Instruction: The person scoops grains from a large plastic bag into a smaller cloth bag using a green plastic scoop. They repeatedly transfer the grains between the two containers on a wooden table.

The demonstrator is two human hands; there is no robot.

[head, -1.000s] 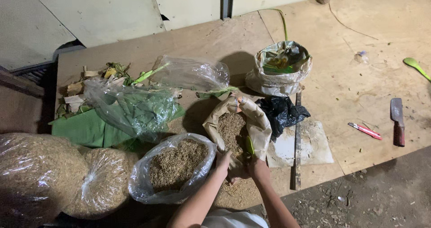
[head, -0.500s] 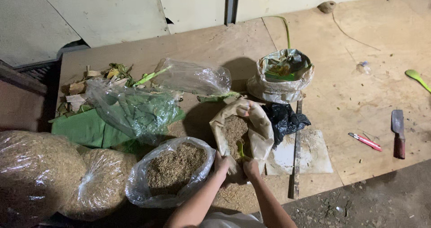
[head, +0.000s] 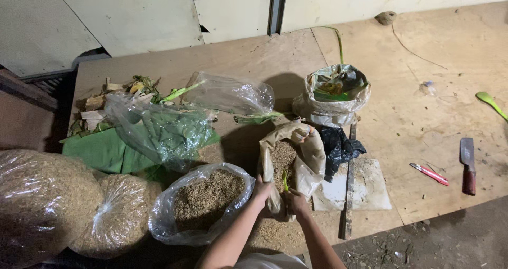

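A tan paper-like bag (head: 309, 152) holding brown husks lies open on the wooden board. My left hand (head: 261, 190) grips its near left edge. At the bag's near right edge my right hand (head: 297, 201) pinches the rim. A small green sprout (head: 285, 180) stands between the two hands at the bag's mouth. Just left, a clear plastic bag (head: 174, 226) of the same brown husks sits open.
Two big clear sacks of husks (head: 47, 205) lie at the near left. Green leaves in plastic (head: 159, 131), a wrapped pot with greenery (head: 336, 91), a black bag (head: 338, 147), a knife (head: 467, 166), a red pen-like tool (head: 429, 174) and a green spoon (head: 491, 103) lie around.
Both hands have drawn back toward me along the tan bag, from inside its mouth to its near edge. The view has shifted slightly.
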